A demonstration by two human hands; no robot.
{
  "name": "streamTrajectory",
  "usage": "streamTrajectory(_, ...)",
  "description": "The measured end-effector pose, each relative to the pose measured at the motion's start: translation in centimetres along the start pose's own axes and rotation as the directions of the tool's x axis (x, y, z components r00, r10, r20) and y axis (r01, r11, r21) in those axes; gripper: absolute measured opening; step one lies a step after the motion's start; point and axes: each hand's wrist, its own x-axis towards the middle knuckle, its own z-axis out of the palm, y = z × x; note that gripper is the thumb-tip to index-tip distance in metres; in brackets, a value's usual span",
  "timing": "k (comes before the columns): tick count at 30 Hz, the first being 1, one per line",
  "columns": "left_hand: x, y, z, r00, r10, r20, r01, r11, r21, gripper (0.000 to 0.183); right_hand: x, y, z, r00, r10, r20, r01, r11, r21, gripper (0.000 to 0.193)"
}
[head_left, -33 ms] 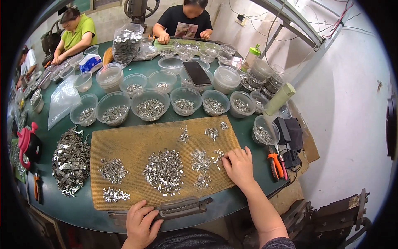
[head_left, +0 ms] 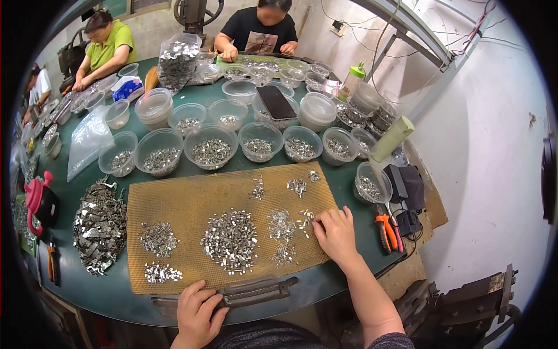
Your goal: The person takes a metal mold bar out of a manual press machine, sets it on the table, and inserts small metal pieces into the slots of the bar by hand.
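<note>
The right hand (head_left: 334,234) is beside small silver metal pieces (head_left: 306,218), left hand (head_left: 196,314) at dark metal bar (head_left: 256,292); their grip I cannot tell.

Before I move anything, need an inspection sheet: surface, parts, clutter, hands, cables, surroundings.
Surface: green table, with a yellow-brown mat on it.
Parts: large central heap of small metal pieces on the mat, smaller piles around it; a dark metal bar along the near edge.
Clutter: tangled metal strips left of the mat; phone lying on bowls; orange-handled pliers on the right.
Hands: left hand at the bar, grip unclear; right hand at a small pile, any pinch hidden.
Cables: corded black block near the right edge; wires on the wall.
Surroundings: co-worker in black seated across; white wall at right.
</note>
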Motion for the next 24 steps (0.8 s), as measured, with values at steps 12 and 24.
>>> streamTrajectory(12,0.1,0.2,-0.3,1.000,-0.012,0.018,0.012,1.000,0.002,0.037,-0.8,0.0,0.0,0.996,-0.061,-0.065,0.064,0.996,0.058,0.010)
streamTrajectory(24,0.5,0.1,-0.2,1.000,-0.004,0.023,0.004,1.000,0.006,0.034,-2.0,-3.1,-2.8,0.974,-0.226,0.020,0.217,0.952,0.216,0.015)
